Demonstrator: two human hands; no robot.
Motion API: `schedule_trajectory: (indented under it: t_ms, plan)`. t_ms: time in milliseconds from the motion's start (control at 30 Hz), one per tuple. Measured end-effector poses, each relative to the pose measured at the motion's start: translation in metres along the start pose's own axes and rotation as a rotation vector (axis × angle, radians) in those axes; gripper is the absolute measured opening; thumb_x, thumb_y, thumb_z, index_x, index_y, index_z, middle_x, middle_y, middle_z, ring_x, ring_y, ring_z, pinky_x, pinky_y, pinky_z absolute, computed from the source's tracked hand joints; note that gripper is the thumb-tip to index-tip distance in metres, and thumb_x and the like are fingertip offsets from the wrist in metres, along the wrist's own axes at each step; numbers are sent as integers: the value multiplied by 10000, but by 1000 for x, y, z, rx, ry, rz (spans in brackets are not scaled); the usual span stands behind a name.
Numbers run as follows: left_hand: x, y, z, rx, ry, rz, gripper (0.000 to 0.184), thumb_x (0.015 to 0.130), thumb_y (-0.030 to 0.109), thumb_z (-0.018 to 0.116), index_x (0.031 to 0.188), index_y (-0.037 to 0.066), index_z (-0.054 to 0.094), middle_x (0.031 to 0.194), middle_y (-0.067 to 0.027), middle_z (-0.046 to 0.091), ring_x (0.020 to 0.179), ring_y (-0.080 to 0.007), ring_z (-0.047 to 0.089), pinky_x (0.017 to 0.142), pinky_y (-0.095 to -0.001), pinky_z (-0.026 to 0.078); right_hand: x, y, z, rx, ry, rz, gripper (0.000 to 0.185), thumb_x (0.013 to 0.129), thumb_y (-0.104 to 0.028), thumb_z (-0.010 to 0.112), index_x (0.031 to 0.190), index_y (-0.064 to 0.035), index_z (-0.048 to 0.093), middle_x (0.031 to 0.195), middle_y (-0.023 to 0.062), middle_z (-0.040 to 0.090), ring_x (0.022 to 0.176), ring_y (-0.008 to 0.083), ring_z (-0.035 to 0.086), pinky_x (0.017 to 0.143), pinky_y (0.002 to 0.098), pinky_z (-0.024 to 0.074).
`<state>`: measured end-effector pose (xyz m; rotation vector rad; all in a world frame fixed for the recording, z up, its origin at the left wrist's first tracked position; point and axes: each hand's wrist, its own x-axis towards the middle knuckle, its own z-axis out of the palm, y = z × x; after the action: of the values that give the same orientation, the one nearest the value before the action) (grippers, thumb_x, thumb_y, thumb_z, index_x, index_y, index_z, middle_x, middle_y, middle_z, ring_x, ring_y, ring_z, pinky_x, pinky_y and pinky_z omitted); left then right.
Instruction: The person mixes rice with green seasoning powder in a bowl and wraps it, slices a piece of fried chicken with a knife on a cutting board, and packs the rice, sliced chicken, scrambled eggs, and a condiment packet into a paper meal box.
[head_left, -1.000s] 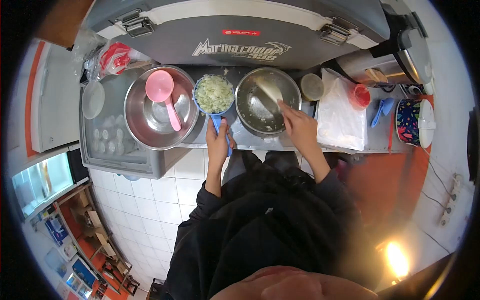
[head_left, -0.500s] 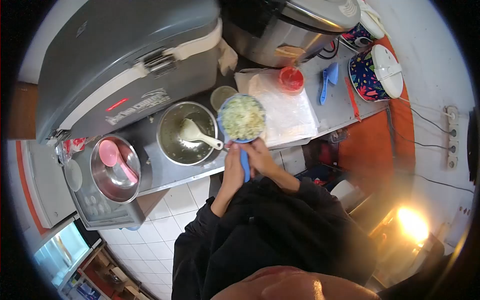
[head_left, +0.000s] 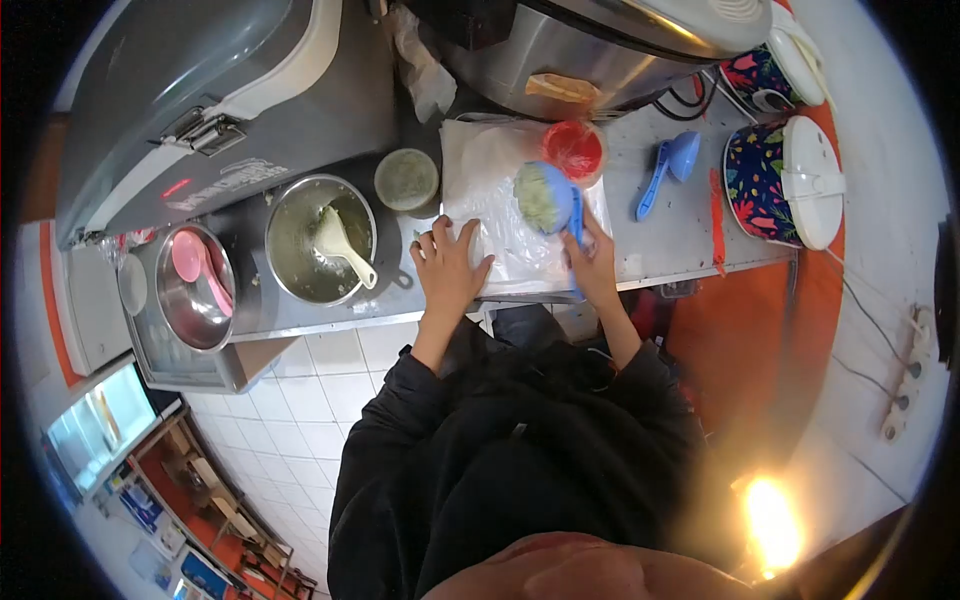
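Observation:
My right hand (head_left: 595,262) is wrapped round the handle of a blue scoop (head_left: 576,215). The scoop is tipped over the stack of clear plastic sheets (head_left: 490,165), with pale green chopped food (head_left: 540,197) at its mouth. My left hand (head_left: 448,264) lies with fingers spread on the left front edge of the sheets. Left of it, a steel bowl (head_left: 290,235) holds a white spoon (head_left: 338,245). A red container (head_left: 572,150) stands just behind the scoop.
A pink ladle (head_left: 205,270) lies in another steel bowl (head_left: 168,310) at the left. Behind stand a grey cooler (head_left: 290,100), a round tub (head_left: 407,180) and a steel cooker (head_left: 600,70). A second blue scoop (head_left: 665,172) and a patterned pot (head_left: 765,180) are at the right.
The white spoon was released into the bowl. The filled scoop passed from my left hand to my right, moved right and tipped over the sheets. My left hand opened onto them.

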<state>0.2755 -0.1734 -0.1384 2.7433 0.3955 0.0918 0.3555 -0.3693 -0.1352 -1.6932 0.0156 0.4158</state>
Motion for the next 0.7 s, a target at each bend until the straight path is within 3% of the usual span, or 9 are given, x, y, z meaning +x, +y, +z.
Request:
schedule_trajectory:
  t_ms: [33,67,133,167,367,600,700]
  plan:
    - [-1,0,0,25,-1,-9,574,669,346,748,1198,219,565,1176,-94,450,1069,-296,430,929,-480,308,9,-5,0,-529,150,-465,572,853,3,548,1393,-142,426,932,83,569,651,115,512,565,269,433]
    - [-4,-1,1,49,-6,-16,601,645,361,762,1198,236,563,1202,-101,434,1110,-308,405,948,-508,290,13,4,1,-528,133,-459,572,853,3,548,1393,-142,426,932,83,569,651,115,512,565,269,433]
    - [-7,-1,4,32,-24,-32,625,641,367,766,1215,250,548,1235,-102,417,1171,-316,363,965,-548,262,19,18,1,-1324,76,-783,684,753,-20,575,1388,-237,438,971,71,586,705,182,541,589,284,431]
    - [-9,-1,4,36,-54,-52,632,640,366,767,1220,252,543,1251,-104,408,1188,-318,348,967,-551,258,23,16,-3,-1316,70,-845,685,746,-80,553,1392,-272,427,999,47,589,684,180,529,570,297,419]
    - [-5,-6,8,9,-78,-66,651,645,369,766,1240,256,528,1299,-110,378,1241,-322,304,979,-572,241,30,-8,-6,-1337,-91,-840,677,718,-43,557,1361,-237,474,1026,61,596,716,190,553,614,310,453]
    - [-7,-14,8,-74,-131,-69,657,678,392,731,1281,290,491,1306,-124,373,1267,-314,286,997,-603,210,16,-1,-7,-1284,-14,-810,660,763,-41,523,1379,-265,445,1043,59,609,745,201,563,621,316,449]
    - [-10,-14,3,-69,-155,-62,652,717,411,705,1305,252,473,1339,-131,352,1266,-334,299,1002,-597,225,13,1,-5,-1275,30,-691,688,720,7,613,1334,-282,501,1028,87,621,804,239,618,690,349,501]
